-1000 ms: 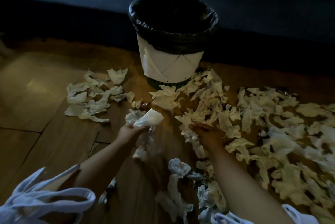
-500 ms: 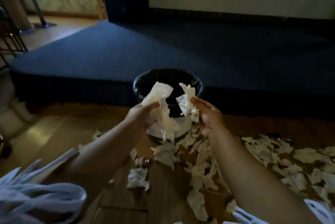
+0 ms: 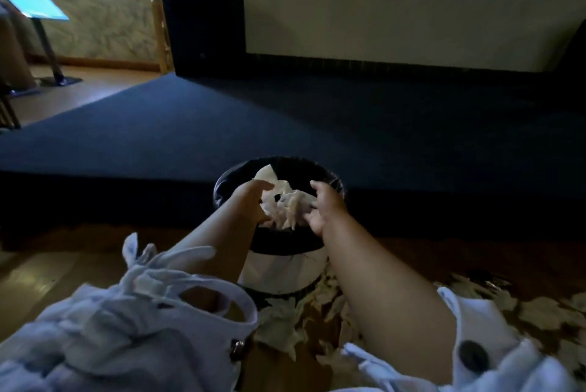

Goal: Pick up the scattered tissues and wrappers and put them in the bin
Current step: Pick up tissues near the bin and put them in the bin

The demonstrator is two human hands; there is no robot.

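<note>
The bin (image 3: 285, 271) has a white wall and a black liner and stands on the wooden floor just ahead of me. My left hand (image 3: 250, 201) and my right hand (image 3: 326, 207) are both over its mouth with fingers spread. A blurred clump of white tissues (image 3: 285, 201) hangs between my palms above the liner, touching both hands, and looks loose. More scattered tissues (image 3: 279, 325) lie on the floor at the bin's foot, and others (image 3: 539, 312) spread to the right, partly hidden by my arms and white sleeves.
A dark blue raised platform (image 3: 285, 122) runs right behind the bin. A black cabinet (image 3: 203, 24) stands at its back left against the wall. A stand with a blue-lit board (image 3: 31, 1) is at far left on the wooden floor (image 3: 47, 280).
Both hands rose from the floor with tissues and moved forward over the bin. Their fingers have spread and the tissues now sit between the palms above the liner.
</note>
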